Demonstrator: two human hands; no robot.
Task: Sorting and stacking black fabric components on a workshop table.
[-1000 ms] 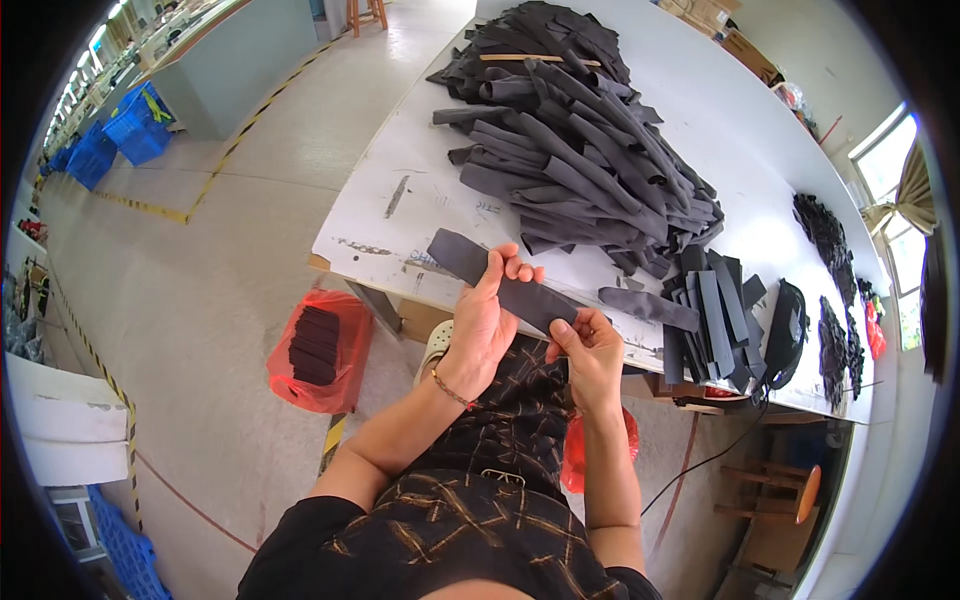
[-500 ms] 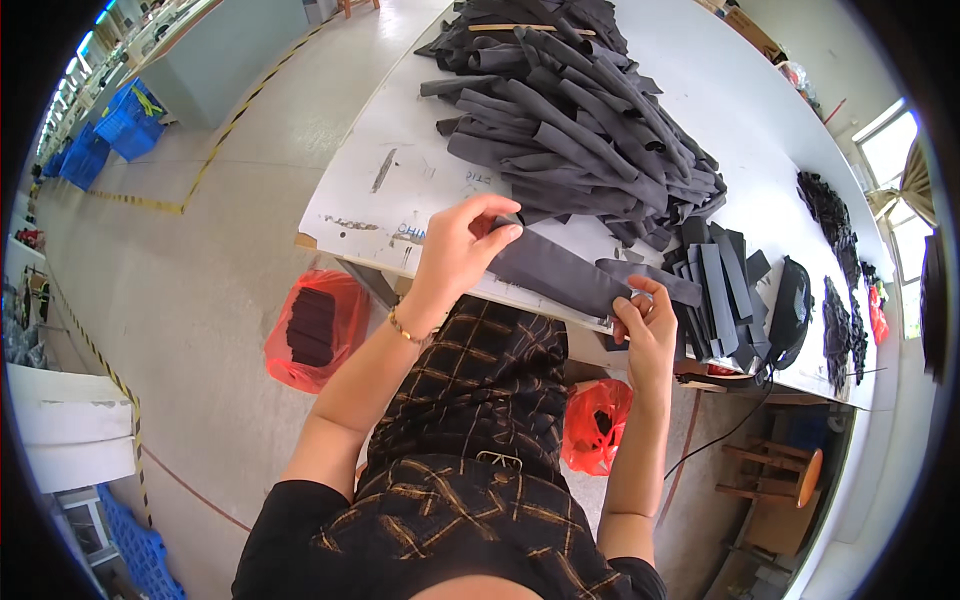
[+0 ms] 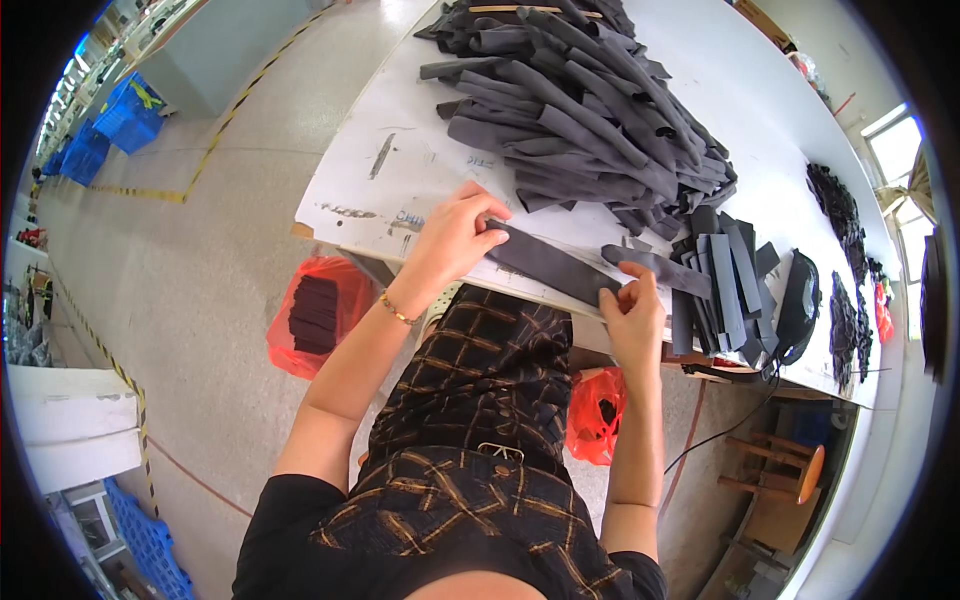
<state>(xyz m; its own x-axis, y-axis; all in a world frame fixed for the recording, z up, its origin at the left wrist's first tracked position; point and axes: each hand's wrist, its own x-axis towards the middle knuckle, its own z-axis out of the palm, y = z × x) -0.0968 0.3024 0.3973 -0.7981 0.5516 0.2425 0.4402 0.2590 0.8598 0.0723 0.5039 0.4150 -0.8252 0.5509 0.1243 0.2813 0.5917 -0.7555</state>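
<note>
A dark grey fabric strip (image 3: 550, 262) stretches between my hands along the table's near edge. My left hand (image 3: 462, 236) pinches its left end between thumb and fingers. At the opposite end, my right hand (image 3: 636, 302) holds the strip with thumb and bent fingers. A second grey strip (image 3: 660, 266) lies just beyond my right hand, reaching toward a group of flat grey strips (image 3: 728, 285) on the right. Past both hands rises a big loose heap of grey fabric strips (image 3: 600, 130).
The white table (image 3: 360, 190) has a worn near edge. Below it hang a red plastic bag (image 3: 285, 345) with dark pieces and another red bag (image 3: 590, 440). A black pouch-like object (image 3: 798, 308) and cable lie right. A wooden stool (image 3: 800, 472) stands beneath; blue baskets (image 3: 130, 115) sit far left.
The strip between my hands has flattened down toward the table edge and looks narrower. My right hand has shifted slightly left, its fingers now more bent over the strip's end. Both hands keep their hold.
</note>
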